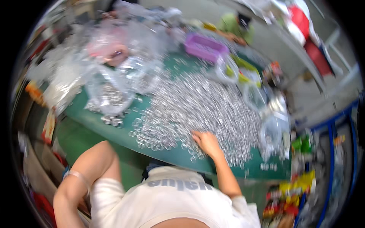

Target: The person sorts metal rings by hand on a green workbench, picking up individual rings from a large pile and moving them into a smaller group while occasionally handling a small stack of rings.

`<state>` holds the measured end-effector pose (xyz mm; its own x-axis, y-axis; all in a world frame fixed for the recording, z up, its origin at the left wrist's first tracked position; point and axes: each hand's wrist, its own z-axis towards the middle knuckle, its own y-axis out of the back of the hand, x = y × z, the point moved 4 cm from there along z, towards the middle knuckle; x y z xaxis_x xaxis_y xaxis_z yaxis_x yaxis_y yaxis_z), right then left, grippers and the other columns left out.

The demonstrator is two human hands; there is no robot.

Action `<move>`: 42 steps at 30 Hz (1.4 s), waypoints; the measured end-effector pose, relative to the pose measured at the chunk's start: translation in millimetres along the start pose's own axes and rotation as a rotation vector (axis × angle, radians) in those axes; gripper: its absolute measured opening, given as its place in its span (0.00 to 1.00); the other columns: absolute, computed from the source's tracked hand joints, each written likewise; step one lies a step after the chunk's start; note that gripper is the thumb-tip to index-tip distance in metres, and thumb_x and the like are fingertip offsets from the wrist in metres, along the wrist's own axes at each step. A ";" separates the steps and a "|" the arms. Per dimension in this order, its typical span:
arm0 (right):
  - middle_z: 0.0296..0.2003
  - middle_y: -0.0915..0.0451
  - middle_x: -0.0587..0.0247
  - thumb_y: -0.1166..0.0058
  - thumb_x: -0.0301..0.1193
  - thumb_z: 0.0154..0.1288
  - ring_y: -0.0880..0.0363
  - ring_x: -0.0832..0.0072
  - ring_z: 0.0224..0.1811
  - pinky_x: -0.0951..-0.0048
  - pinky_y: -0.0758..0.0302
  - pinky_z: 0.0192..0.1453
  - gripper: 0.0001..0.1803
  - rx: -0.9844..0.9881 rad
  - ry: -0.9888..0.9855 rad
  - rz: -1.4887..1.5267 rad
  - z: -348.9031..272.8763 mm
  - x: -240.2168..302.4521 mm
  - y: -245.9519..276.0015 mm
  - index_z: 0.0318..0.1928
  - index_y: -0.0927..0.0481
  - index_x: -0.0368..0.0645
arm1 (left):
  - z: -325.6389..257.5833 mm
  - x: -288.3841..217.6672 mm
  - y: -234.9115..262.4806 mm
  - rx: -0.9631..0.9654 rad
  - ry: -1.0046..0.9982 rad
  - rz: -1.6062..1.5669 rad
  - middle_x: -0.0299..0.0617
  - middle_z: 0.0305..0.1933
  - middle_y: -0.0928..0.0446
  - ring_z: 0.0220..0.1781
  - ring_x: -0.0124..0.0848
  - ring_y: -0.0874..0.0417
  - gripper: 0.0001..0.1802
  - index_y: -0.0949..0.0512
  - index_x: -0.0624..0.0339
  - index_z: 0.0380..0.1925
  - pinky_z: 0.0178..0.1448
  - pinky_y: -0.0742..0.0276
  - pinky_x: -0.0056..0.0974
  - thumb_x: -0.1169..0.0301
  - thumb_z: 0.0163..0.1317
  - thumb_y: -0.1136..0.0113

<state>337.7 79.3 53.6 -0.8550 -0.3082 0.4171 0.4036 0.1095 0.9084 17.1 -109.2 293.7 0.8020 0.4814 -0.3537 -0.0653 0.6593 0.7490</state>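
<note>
My right hand [207, 143] rests at the near edge of a wide pile of small shiny metal rings [197, 102] on a green table. Its fingers reach left over the rings, with the tips slightly apart. I see nothing held in it, though the picture is blurred. My left arm [97, 161] is bent at the left, off the table, with a pale band around it. It runs out at the lower edge, and the fingers of that hand do not show.
Clear plastic bags [114, 93], some with metal parts, crowd the left. A purple basket [205, 47] and a yellow-green basket [245, 70] stand at the far side. More bags [272, 131] line the right edge. Another person in green [235, 28] sits beyond; blue shelving [332, 159] stands right.
</note>
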 end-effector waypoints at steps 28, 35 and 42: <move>0.17 0.24 0.50 0.45 0.35 0.60 0.23 0.55 0.20 0.57 0.27 0.26 0.19 0.184 0.154 -0.141 34.9 42.5 -22.1 0.53 0.25 0.55 | -232.5 294.6 -29.1 -0.703 1.780 0.812 0.47 0.20 0.23 0.23 0.46 0.21 0.18 0.24 0.50 0.48 0.27 0.27 0.48 0.63 0.56 0.40; 0.18 0.23 0.52 0.45 0.31 0.60 0.24 0.61 0.18 0.65 0.29 0.26 0.18 0.126 0.101 0.412 45.6 23.5 -6.4 0.52 0.22 0.50 | -213.7 276.3 -50.9 -0.610 1.831 0.544 0.49 0.22 0.22 0.25 0.46 0.19 0.13 0.23 0.49 0.44 0.29 0.25 0.47 0.68 0.58 0.45; 0.15 0.25 0.52 0.46 0.37 0.61 0.24 0.53 0.19 0.57 0.27 0.27 0.22 0.045 0.071 0.058 92.1 31.7 -25.5 0.57 0.27 0.50 | -220.0 261.6 -46.4 -0.935 1.790 0.573 0.47 0.18 0.24 0.20 0.45 0.22 0.16 0.24 0.53 0.47 0.24 0.28 0.43 0.69 0.57 0.41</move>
<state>270.3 153.7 46.6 -0.8048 -0.3664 0.4669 0.4351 0.1707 0.8840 99.3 113.2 43.2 -0.6890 0.2104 -0.6936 -0.7063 0.0200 0.7076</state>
